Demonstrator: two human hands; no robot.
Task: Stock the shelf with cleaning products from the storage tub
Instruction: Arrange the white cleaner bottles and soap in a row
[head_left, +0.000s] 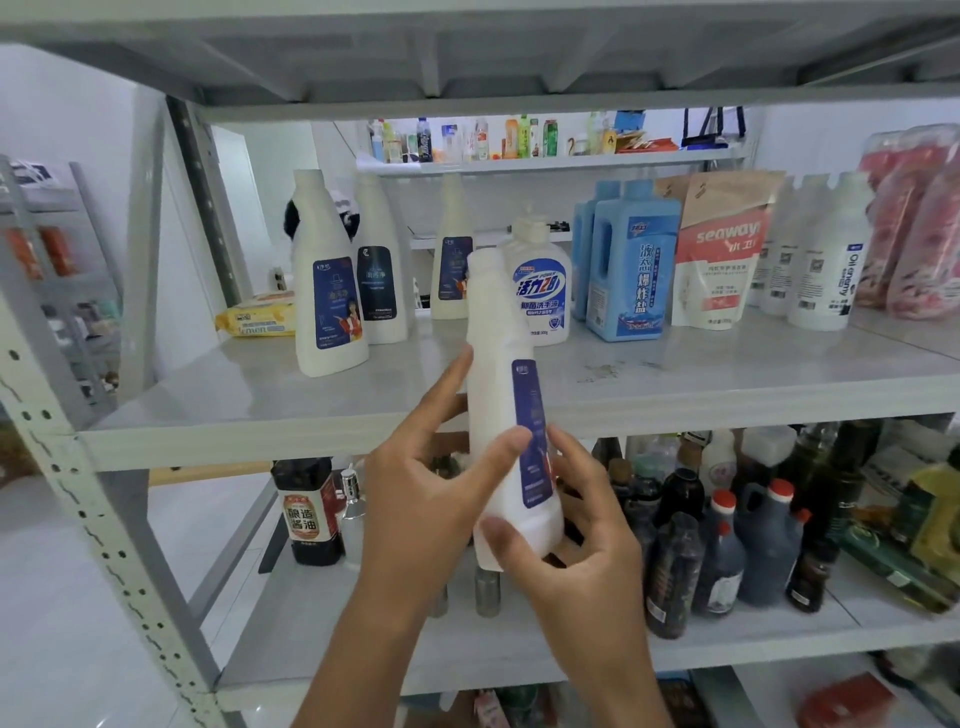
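Note:
A tall white cleaner bottle (498, 374) with a dark blue label is held upright in front of the middle shelf (727, 389). My left hand (431, 467) grips its left side, thumb across the label. My right hand (576, 525) cups its base from below and from the right. On the shelf stand three similar white bottles (327, 291), a white hand-soap bottle (543, 291), blue detergent jugs (631, 270), a brown Seaway pouch (719, 254) and more white bottles (826, 260). The storage tub is out of view.
A yellow wipes pack (257, 314) lies at the shelf's back left. Pink refill packs (914, 223) fill the far right. The lower shelf holds dark sauce bottles (727, 540) and a soy sauce bottle (306, 512). A perforated grey upright (78, 483) stands at left.

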